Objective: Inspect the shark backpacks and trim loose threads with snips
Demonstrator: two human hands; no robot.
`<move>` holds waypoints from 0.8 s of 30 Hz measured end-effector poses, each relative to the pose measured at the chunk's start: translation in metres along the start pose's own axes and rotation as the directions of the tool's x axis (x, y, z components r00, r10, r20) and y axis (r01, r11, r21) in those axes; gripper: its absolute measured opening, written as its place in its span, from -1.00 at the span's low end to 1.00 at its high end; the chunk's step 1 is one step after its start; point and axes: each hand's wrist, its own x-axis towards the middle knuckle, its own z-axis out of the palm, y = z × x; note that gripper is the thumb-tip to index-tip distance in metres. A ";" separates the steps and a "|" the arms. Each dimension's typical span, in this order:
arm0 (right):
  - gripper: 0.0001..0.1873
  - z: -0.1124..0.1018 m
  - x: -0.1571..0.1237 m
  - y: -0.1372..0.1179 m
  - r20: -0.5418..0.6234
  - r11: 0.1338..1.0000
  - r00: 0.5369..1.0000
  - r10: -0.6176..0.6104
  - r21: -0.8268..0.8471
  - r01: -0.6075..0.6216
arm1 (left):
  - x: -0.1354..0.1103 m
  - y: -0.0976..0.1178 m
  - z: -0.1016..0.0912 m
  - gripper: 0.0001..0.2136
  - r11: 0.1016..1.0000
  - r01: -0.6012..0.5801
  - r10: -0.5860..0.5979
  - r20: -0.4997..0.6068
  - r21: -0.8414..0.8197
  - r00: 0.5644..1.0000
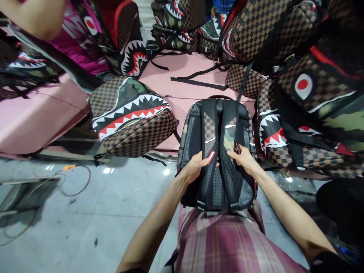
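A black backpack (217,182) stands upright on my lap against the pink table edge, its back panel and two shoulder straps facing me. Checkered and camouflage patches show on the straps. My left hand (195,167) is closed around the left shoulder strap (209,129), beside a small red and white label (211,156). In my right hand (243,158) is a small dark tool that looks like thread snips (237,146). That hand's thumb lies at the right shoulder strap (229,132); the other fingers are partly hidden.
A checkered shark-mouth backpack (133,117) lies to the left on the pink table (187,68). More backpacks (256,30) are piled at the back and right. Across the table a person in a magenta shirt (76,41) handles another. A cable (88,178) loops above the floor.
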 end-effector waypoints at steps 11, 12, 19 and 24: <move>-0.66 -0.005 -0.044 0.027 0.108 0.996 0.991 0.084 0.025 -0.087 | -0.041 -0.014 0.000 -0.46 0.998 0.055 -0.057 0.085 0.020 0.995; -0.66 -0.005 -0.044 0.028 0.107 0.996 0.991 0.086 0.024 -0.089 | -0.041 -0.014 -0.001 -0.43 0.998 0.053 -0.054 0.098 0.018 0.994; -0.62 -0.004 -0.049 0.030 0.106 0.994 0.990 0.094 0.039 -0.099 | -0.050 -0.018 -0.001 -0.31 0.999 0.032 -0.032 0.128 0.003 0.991; -0.57 -0.004 -0.056 0.029 0.168 0.973 0.979 0.119 0.179 -0.149 | -0.057 -0.024 -0.007 -0.25 0.998 0.059 -0.055 0.131 -0.024 0.990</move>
